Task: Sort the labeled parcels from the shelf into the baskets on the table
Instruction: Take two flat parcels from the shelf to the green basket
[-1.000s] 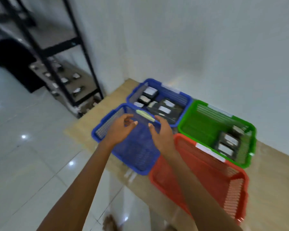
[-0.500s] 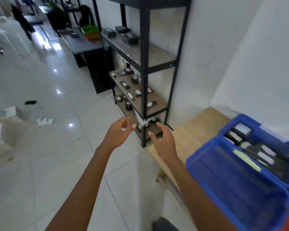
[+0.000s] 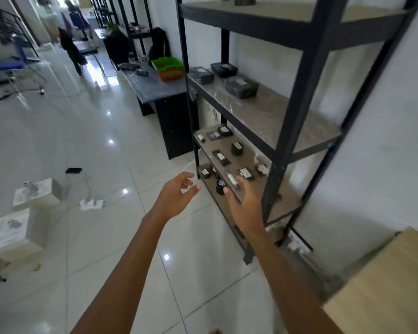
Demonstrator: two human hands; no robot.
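Observation:
A black metal shelf (image 3: 297, 97) fills the right half of the view. Several small black parcels with white labels lie on its lower board, among them one (image 3: 246, 173) near my right fingertips and another (image 3: 221, 156) further back. Three larger dark parcels (image 3: 241, 86) sit on the middle board. My left hand (image 3: 176, 197) is open and empty, held over the floor just left of the shelf's front post. My right hand (image 3: 245, 204) is open too, fingers spread in front of the lower board, touching nothing. The baskets are out of view.
A corner of the wooden table (image 3: 386, 280) shows at the bottom right. A dark desk (image 3: 155, 88) with a green and orange basket (image 3: 168, 67) stands behind the shelf. White boxes (image 3: 35, 192), a power strip (image 3: 91, 203) and cables lie on the tiled floor. A person (image 3: 71, 48) walks far off.
My view has swung left from the baskets on the table to the shelf. Both empty hands have moved with it and now reach toward the lower board.

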